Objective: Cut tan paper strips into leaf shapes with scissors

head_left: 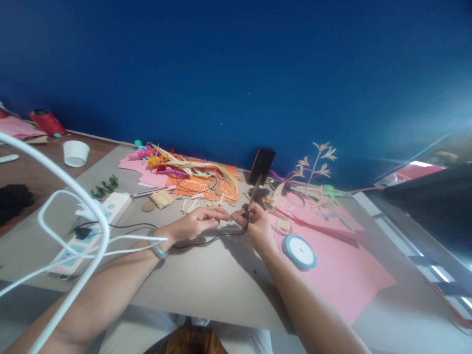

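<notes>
My right hand (257,227) is closed around a pair of dark scissors (248,216), whose blades point up and away from me. My left hand (201,221), with a pale bangle (159,250) on its wrist, reaches across until its fingertips almost meet those of the right. Its fingers are drawn together; whatever small thing may be between them is too small to make out. Just beyond the hands lie pale strips and scraps (193,202) on the table. A phone (262,166) leans upright against the blue wall behind the scissors.
White cables (105,231) loop across the left foreground, beside a power strip (96,236). Orange paper (184,187) lies under straw-coloured strips. Pink sheets (342,275) and a round blue-and-white spool (299,252) lie at right. A white cup (75,153) stands far left.
</notes>
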A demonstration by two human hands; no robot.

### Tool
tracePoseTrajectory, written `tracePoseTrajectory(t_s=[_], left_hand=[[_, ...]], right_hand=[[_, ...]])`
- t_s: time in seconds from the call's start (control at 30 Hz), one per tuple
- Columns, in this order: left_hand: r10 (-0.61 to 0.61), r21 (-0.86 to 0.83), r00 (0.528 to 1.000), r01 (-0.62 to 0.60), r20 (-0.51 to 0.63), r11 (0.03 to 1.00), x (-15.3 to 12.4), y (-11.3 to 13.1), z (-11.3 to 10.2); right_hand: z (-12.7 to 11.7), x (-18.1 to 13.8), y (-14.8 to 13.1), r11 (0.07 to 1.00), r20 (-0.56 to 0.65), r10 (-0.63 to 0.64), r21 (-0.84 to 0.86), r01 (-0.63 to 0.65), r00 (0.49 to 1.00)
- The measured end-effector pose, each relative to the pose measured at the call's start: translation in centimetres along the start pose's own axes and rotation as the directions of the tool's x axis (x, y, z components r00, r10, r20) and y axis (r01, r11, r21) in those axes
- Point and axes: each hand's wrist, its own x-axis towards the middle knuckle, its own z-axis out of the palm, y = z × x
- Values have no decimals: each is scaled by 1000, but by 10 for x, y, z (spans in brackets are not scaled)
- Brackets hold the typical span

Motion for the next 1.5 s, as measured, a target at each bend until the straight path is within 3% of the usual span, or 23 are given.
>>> tracePoseTrajectory(t_s=[0.13,0.23,0.33,0.4,0.5,0.6,0.83,0.93,1.03,1.2,1.33,1.5], left_hand=[[-56,-73,996,51,-71,996,0,-3,2],[-149,-135,989,148,6,980,0,-6,5],[-184,-221,982,190,48,957,0,-7,8],[-170,-288,984,175,44,941,0,-8,10],[-186,-377,982,179,19,909,2,-10,10],[-223,-421,975,195,-17,886,4,-14,9],[-181,-391,976,123,-117,912,6,-14,4],[-144,-338,986,110,-78,935,4,-11,5],[-102,-232,995,97,-13,968,2,-11,8],[-61,-50,993,56,-99,997,3,-12,8],[-49,-90,987,36,-150,995,5,-14,3],[-29,-204,991,2,-130,979,5,-17,4]], right_hand=[[1,-4,-1,987,-50,-127,-104,121,991],[3,-12,-3,913,-83,-303,-310,264,950],[4,-21,-3,800,-15,-464,-436,412,886],[5,-25,-3,747,84,-498,-463,476,863],[5,-28,-4,725,191,-466,-476,497,864],[4,-26,-4,769,209,-406,-448,456,890],[5,-18,-8,936,117,-261,-214,281,958],[6,-16,-9,970,58,-195,-135,201,979],[8,-15,-8,986,86,-123,-105,132,989],[8,-15,-8,993,165,-46,-101,64,985],[10,-15,-8,994,171,-33,-98,50,985],[12,-14,-7,997,147,-14,-68,25,989]])
